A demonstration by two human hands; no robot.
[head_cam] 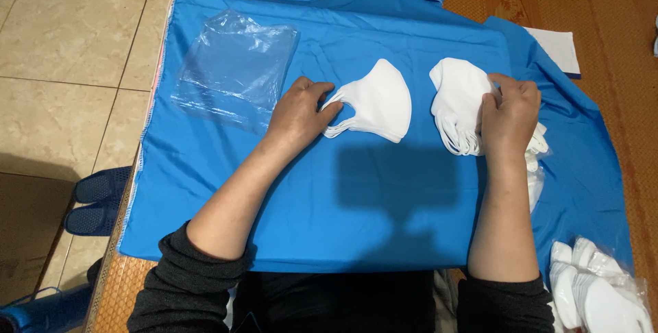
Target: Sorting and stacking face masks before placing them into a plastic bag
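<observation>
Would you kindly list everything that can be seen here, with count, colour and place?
Blue cloth: one, blue, spread over the work surface.
Left stack of masks: one stack, white, centre of the cloth, its ear loops under the left hand.
Right stack of masks: one stack, white, right of centre, in the right hand.
Clear plastic bags: a small pile, transparent, upper left of the cloth.
Bagged masks: several, white, in clear wrap, lower right.
White sheet: one, upper right.
Slippers: a pair, dark blue, on the tiled floor at left.
Woven mat: one, orange-brown, under the cloth.
Left hand: on the left stack.
Right hand: gripping the right stack.
</observation>
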